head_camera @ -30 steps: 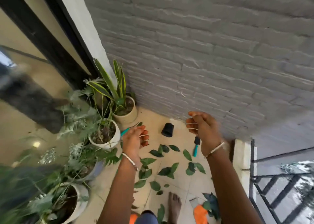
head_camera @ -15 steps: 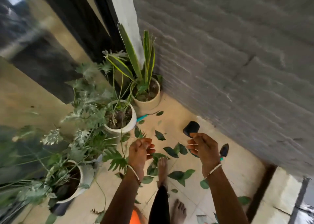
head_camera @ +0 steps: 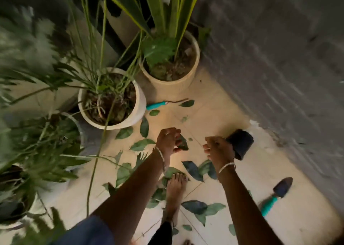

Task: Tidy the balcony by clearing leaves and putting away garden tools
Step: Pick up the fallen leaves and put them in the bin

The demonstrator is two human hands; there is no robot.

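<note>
Several green leaves (head_camera: 141,144) lie scattered over the pale floor tiles (head_camera: 214,114). A teal-handled hand fork (head_camera: 156,105) lies by the white pot. A trowel (head_camera: 277,194) with a teal handle rests at the right near the wall. A small black pot (head_camera: 241,142) lies on its side. My left hand (head_camera: 166,140) hovers above the leaves with fingers curled; a leaf shows just beyond its fingertips, apparently on the floor. My right hand (head_camera: 217,149) is also curled, holds nothing, and is beside the black pot in the view.
A white planter (head_camera: 138,103) and a beige ribbed planter (head_camera: 173,86) stand at the back, with more blurred potted plants (head_camera: 37,142) along the left. A grey brick wall (head_camera: 279,58) closes the right side. My bare foot (head_camera: 176,187) stands on leaves.
The view has tilted down and moved closer to the floor and pots. Both hands stay raised with curled fingers, and a foot has stepped forward among the leaves.
</note>
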